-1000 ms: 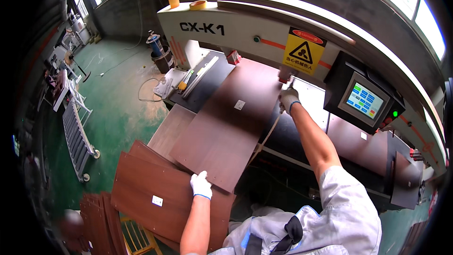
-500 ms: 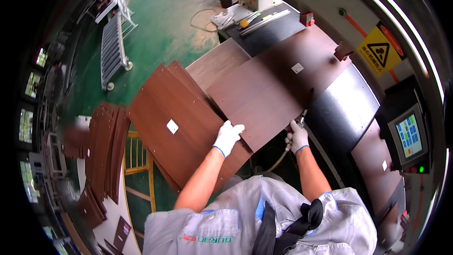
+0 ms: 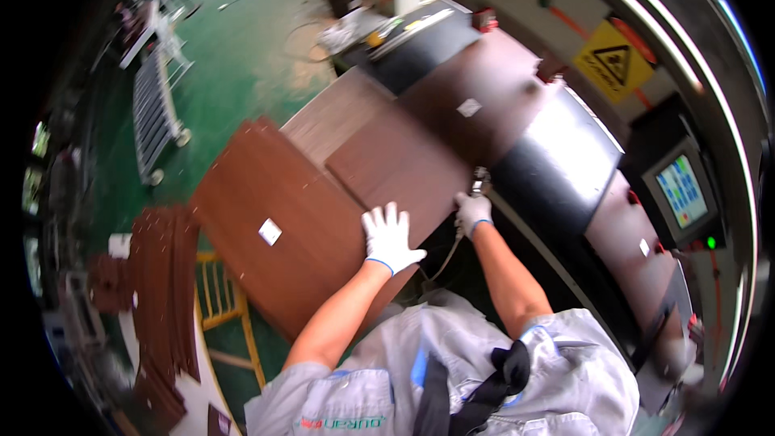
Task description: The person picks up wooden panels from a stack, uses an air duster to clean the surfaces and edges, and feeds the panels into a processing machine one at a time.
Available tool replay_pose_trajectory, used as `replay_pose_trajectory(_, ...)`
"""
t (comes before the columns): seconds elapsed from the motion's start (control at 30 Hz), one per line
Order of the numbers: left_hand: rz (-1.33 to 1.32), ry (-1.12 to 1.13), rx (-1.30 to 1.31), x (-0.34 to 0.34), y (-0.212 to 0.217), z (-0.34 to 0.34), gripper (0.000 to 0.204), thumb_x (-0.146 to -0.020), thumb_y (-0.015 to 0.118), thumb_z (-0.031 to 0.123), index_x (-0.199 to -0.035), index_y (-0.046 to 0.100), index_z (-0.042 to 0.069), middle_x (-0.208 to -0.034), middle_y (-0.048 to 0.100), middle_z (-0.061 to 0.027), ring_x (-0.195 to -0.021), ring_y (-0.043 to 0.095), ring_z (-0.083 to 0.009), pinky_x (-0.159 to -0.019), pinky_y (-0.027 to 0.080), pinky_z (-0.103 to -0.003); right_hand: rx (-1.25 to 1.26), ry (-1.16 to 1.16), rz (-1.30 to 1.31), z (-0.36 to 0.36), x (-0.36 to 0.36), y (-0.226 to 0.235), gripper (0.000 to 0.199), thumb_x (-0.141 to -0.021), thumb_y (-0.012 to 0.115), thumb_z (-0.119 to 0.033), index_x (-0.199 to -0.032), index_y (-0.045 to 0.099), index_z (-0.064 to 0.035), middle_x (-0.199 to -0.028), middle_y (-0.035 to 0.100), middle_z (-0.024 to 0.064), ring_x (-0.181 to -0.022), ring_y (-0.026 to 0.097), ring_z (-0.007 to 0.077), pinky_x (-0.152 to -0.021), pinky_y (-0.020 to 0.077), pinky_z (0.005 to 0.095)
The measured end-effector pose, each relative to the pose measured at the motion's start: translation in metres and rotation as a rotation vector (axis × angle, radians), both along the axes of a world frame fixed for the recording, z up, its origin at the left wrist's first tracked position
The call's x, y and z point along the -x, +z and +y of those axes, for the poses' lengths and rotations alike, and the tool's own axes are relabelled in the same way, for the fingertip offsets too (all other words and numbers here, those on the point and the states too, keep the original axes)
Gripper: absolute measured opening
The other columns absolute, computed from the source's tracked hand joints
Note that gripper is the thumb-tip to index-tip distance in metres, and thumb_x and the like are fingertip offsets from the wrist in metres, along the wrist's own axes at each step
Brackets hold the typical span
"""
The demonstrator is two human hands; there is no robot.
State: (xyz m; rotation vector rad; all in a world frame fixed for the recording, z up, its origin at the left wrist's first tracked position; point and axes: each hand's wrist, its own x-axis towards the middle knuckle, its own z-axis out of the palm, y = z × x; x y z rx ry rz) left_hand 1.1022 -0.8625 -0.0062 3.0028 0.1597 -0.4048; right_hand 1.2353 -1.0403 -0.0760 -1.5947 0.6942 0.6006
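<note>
While the white-gloved left hand [image 3: 391,237] is spreading its fingers and thumb wide, it is no longer bunching them at the near corner of a smooth reddish-brown rectangular panel [image 3: 400,168], as it was half a second ago; this is suggesting that the panel is resting without that grip. The panel is lying just ahead of the left hand, its near end coming between both hands. Beneath the left palm, a second brown panel with a white label [image 3: 266,190] is lying on a stack; whether the palm is touching it, the picture is not showing. The white-gloved right hand [image 3: 474,213] is curling closed around a small metal-tipped hose tool [image 3: 480,181], just beside the first panel's right edge, with a pale hose [image 3: 446,262] trailing below.
</note>
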Motion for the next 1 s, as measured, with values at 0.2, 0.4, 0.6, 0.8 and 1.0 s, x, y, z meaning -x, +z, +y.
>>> replay_pose_trajectory(0.2,0.265,0.084,-0.104,-0.033,0.018,-0.023,0.114,-0.072,0.08,0.056,-0.159,0.024,0.009,-0.164,0.023,-0.0223,-0.144,0.024,-0.0577,-0.115,0.021,-0.069,0.649,0.19,-0.345,0.003,-0.002,0.0,0.051,-0.077,0.078,-0.034,-0.098,0.061,0.0101,-0.094,0.068,0.0323,-0.095,0.068,0.0456,-0.086,0.0533,0.0468)
replay_pose_trajectory(0.4,0.19,0.073,-0.128,-0.039,-0.012,-0.029,0.115,-0.072,0.081,0.047,-0.161,0.018,0.011,-0.165,0.017,-0.0234,-0.144,0.021,-0.0595,-0.109,0.029,-0.073,0.654,0.288,-0.295,0.014,-0.016,0.02,0.079,-0.079,0.077,-0.028,-0.137,0.038,0.0077,-0.111,0.067,0.0322,-0.107,0.066,0.0451,-0.094,0.0523,0.0477)
replay_pose_trajectory(0.6,0.227,0.068,-0.128,-0.049,-0.008,-0.014,0.113,-0.073,0.08,0.045,-0.162,0.017,0.016,-0.166,0.014,-0.0222,-0.146,0.019,-0.0581,-0.108,0.028,-0.074,0.59,0.311,-0.29,0.025,-0.029,0.01,0.083,-0.078,0.076,-0.029,-0.14,0.035,0.0065,-0.112,0.066,0.0311,-0.106,0.066,0.0435,-0.093,0.0521,0.0469)
replay_pose_trajectory(0.8,0.23,0.077,-0.119,-0.053,0.009,-0.007,0.107,-0.074,0.08,0.043,-0.161,0.021,0.02,-0.166,0.017,-0.0196,-0.146,0.02,-0.0559,-0.108,0.028,-0.074,0.408,0.288,-0.321,0.004,-0.046,0.016,0.05,-0.082,0.071,-0.033,-0.11,0.059,0.0073,-0.1,0.068,0.0307,-0.1,0.067,0.0459,-0.091,0.0508,0.0491)
replay_pose_trajectory(1.0,0.216,0.073,-0.115,-0.052,0.009,-0.008,0.111,-0.072,0.081,0.043,-0.161,0.019,0.02,-0.166,0.015,-0.02,-0.147,0.02,-0.0553,-0.109,0.029,-0.072,0.553,0.17,-0.655,-0.023,-0.137,0.115,0.052,-0.096,0.05,-0.041,-0.098,0.064,0.0087,-0.1,0.066,0.0362,-0.102,0.064,0.0497,-0.091,0.0484,0.0542)
